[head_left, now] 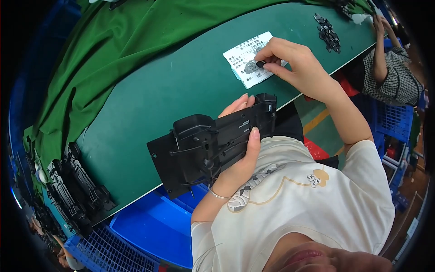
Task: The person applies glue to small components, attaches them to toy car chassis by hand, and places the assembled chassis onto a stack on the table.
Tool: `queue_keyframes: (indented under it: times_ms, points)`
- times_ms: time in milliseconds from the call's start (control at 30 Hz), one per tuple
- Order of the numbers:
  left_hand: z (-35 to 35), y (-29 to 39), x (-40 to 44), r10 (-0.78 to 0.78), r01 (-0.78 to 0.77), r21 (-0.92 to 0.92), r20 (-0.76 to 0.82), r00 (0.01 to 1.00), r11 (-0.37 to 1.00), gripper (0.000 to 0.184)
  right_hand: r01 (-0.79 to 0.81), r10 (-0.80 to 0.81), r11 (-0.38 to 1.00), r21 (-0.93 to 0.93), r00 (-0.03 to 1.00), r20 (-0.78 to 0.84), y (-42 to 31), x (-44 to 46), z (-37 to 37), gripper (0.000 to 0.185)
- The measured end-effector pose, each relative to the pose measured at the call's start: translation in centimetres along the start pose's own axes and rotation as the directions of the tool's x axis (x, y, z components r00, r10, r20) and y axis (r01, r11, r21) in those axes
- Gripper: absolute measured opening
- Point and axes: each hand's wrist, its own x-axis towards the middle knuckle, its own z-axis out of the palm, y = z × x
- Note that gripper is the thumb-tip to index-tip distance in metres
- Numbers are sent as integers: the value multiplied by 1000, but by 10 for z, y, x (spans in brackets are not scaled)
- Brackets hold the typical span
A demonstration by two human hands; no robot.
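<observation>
My left hand (244, 164) is wrapped round a long black plastic housing (224, 136), with the thumb on its near face and fingertips showing behind its upper edge. The housing is held tilted above the table's near edge, with a raised block at each end. At the upper right, my right hand (292, 61) has thumb and fingers pinched on a small black piece (260, 64), whose exact kind I cannot make out. It is over a printed white label sheet (240, 54), where a small greyish heap of tiny parts (250, 68) lies.
Several similar black housings (81, 186) are stacked at the table's left end. A pile of black parts (327, 34) lies at the far right. Green cloth (113, 50) borders the green table (140, 104). Below are blue bins (149, 226). Another person (392, 75) sits at the right.
</observation>
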Motion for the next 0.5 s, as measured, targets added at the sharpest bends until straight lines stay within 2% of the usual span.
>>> queue_keyframes:
  times_ms: [300,500]
  points:
    - [-1,0,1,5,-5,28,16,1000,1000,47,119,-121,986,-119,993,-13,1,2,3,17]
    - [-1,-1,1,4,-5,19,13,1000,1000,47,106,-108,988,-108,994,-12,0,3,6,17]
